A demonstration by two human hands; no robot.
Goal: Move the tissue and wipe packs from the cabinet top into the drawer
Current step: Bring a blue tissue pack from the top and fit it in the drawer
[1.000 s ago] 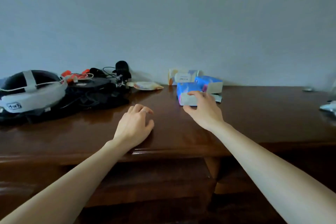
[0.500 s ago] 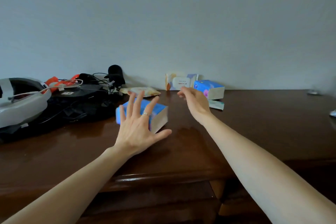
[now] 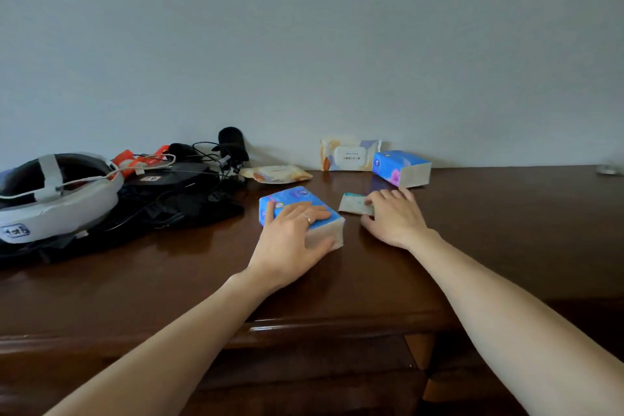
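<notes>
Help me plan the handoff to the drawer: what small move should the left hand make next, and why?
Probably close the fingers and lift. The left hand already lies over the blue tissue pack on the cabinet top, thumb at its near end, while the right hand is busy at the small flat pack.

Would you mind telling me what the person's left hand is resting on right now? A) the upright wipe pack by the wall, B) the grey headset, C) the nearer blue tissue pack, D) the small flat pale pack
C: the left hand lies flat over the nearer blue tissue pack, fingers across its top and thumb at its pale end, while the right hand reaches the small flat pale pack.
</notes>
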